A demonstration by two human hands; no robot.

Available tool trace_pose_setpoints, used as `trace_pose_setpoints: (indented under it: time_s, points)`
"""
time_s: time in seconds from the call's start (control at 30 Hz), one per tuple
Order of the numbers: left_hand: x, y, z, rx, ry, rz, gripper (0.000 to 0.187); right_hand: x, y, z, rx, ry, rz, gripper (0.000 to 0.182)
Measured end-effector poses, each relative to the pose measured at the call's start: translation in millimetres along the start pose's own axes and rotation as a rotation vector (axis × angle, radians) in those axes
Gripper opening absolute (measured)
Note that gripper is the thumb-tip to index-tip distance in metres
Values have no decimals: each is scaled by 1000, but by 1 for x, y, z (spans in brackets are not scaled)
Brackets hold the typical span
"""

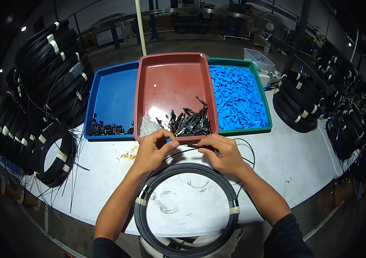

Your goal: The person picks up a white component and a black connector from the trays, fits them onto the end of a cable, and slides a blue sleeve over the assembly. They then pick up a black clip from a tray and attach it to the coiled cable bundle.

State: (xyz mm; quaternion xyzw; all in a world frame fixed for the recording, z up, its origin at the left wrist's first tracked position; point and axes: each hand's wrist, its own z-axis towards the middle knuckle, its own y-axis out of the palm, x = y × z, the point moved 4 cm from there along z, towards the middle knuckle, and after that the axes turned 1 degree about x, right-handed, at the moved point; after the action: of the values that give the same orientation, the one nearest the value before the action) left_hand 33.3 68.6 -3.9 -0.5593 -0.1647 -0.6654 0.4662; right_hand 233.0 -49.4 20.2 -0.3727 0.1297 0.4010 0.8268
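My left hand (153, 149) pinches a small blue piece (169, 139) between thumb and fingers, just in front of the red tray (174, 81). Close by on the right, my right hand (222, 152) is closed on a thin black cable end (192, 146); a dark part at its tip is too small to name. Below both hands lies a coil of black cable (141, 217), bound with pale tape, reaching over the table's front edge. A loose loop of cable (253, 157) curves out beside my right wrist.
Black connectors (196, 120) and clear small pieces (148, 125) lie in the red tray. The blue tray (114, 90) holds black parts (105, 128); the green tray (268, 114) holds blue pieces (239, 99). Cable coils are stacked left (54, 77) and right (299, 103) on the white table (277, 163).
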Motion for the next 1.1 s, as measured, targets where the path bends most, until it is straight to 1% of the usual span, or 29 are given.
trace_pose_setpoints:
  time_s: [0.07, 0.17, 0.23, 0.3, 0.33, 0.47, 0.53, 0.57, 0.63, 0.7, 0.77, 0.8, 0.87, 1.1]
  points:
    - [-12, 6, -4, -37, -56, -279, 14, -3, 2, -1, -27, 14, -4, 13]
    - [-14, 12, -12, -39, -42, -340, 14, -2, 7, -2, -57, 34, 5, 13]
    - [-11, 11, -16, -70, -60, -329, 17, -1, 10, -4, -64, 47, 12, 13]
    - [-9, 15, -17, -64, -69, -274, 19, -1, 13, -5, -84, 45, 11, 14]
    - [-11, 16, -17, -39, -39, -253, 21, -1, 13, -5, -86, 48, 10, 14]
    - [-4, 17, -20, -75, -77, -190, 20, -2, 14, -4, -101, -3, -10, 14]
    - [0, 15, -20, -24, -37, -70, 19, -4, 14, -4, -106, -12, -13, 14]
    - [-1, 16, -20, -27, -40, -70, 19, -6, 14, -3, -110, -38, -20, 15]
    - [2, 15, -20, 13, 50, -92, 17, -8, 14, -2, -112, -62, -27, 15]
    - [3, 15, -20, 16, 56, -89, 16, -10, 14, -3, -107, -112, -7, 19]
    - [14, 14, -22, 41, 199, 33, 16, -11, 13, -3, -122, -103, 0, 20]
    - [14, 13, -22, 39, 196, 33, 16, -11, 13, -4, -136, -97, 6, 22]
    - [19, 12, -23, 46, 300, 81, 15, -11, 14, -4, -144, -101, 12, 22]
    - [26, 12, -24, 49, 394, 134, 17, -11, 17, -4, -177, -108, 26, 26]
